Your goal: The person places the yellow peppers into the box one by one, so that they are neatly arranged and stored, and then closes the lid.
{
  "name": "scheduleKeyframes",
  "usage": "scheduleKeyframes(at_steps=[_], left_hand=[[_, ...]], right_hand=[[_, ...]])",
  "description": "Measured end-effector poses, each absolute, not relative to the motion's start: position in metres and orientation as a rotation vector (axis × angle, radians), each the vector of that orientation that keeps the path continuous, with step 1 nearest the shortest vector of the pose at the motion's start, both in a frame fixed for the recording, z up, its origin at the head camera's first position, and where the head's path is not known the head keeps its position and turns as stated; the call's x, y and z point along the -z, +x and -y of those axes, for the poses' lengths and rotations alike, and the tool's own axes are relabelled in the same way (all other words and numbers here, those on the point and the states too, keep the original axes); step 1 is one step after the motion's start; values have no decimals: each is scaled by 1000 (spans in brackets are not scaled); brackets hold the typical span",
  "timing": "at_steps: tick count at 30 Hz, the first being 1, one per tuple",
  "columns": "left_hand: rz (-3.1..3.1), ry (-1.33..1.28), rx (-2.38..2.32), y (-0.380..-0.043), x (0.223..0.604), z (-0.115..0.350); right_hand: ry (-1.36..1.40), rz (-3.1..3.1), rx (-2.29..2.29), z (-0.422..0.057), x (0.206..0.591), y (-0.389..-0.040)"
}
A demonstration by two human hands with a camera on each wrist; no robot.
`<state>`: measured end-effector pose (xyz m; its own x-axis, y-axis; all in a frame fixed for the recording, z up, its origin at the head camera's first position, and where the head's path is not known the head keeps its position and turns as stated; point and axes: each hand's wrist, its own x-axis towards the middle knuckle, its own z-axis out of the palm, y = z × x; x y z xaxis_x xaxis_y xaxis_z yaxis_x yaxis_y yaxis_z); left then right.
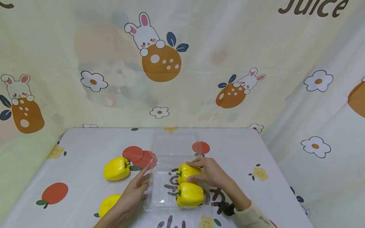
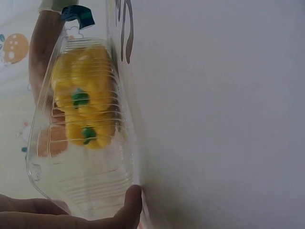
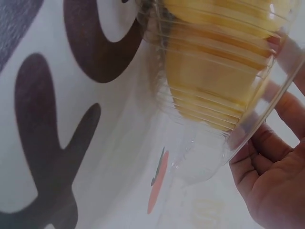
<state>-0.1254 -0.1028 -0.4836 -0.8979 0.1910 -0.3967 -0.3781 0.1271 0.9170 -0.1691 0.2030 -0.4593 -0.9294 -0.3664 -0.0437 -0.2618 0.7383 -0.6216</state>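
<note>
A clear plastic clamshell box [image 1: 159, 202] lies in front of me with its lid [image 1: 174, 144] folded back. Two yellow bell peppers sit in its right half, the nearer bell pepper [image 1: 190, 194] beside the farther one [image 1: 188, 172]. My right hand [image 1: 212, 172] grips the farther pepper between thumb and fingers from the right. On the box's left side, my left hand [image 1: 137, 188] touches the outer wall, fingers extended along it. Through the ribbed wall in the left wrist view, the green stems [image 2: 80, 98] show. The right wrist view has the right hand [image 3: 276, 167] behind the box's rim.
One more yellow bell pepper [image 1: 116, 168] lies left of the box. Another pepper [image 1: 108, 204] is nearer, partly hidden behind the left forearm. The printed tablecloth [image 1: 85, 158] reaches a hanging curtain [image 1: 119, 104] at the back and sides.
</note>
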Motion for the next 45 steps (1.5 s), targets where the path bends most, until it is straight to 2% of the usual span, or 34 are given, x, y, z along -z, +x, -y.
scheduleKeyframes(at_steps=[31,45], left_hand=[[-1989,-166,-1832,-123,481,103],[-1989,-159,-1835,-123,482,104]], right_hand=[[-647,-2816,984,-206,472,-158],[-577,-2831,976,-201,470,-152]])
